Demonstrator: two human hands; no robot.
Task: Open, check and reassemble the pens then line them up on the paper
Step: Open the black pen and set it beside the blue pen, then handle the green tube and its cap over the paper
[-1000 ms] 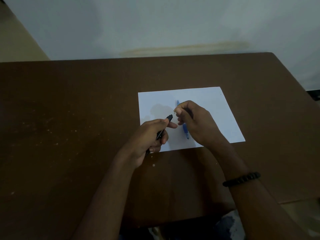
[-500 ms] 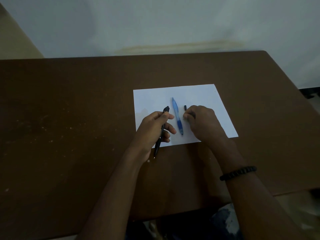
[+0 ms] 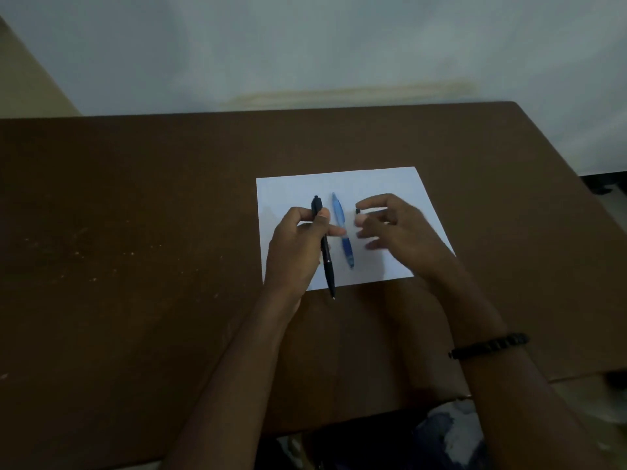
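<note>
A white sheet of paper (image 3: 380, 184) lies on the brown table (image 3: 135, 232). My left hand (image 3: 295, 245) grips a black pen (image 3: 327, 262) that points toward me, its tip past the paper's near edge. A blue pen (image 3: 342, 228) lies on the paper just right of it, roughly parallel. A small black piece (image 3: 357, 210) rests on the paper right of the blue pen. My right hand (image 3: 397, 228) hovers beside that piece with fingers spread and nothing in them.
The table's right edge (image 3: 556, 164) and near edge (image 3: 373, 418) are close by. A pale wall (image 3: 305, 45) stands behind the table. A dark beaded bracelet (image 3: 488, 346) sits on my right wrist.
My right hand has let go of the small black piece, lifted and spread its fingers. My left hand has turned the black pen more upright beside the blue pen.
</note>
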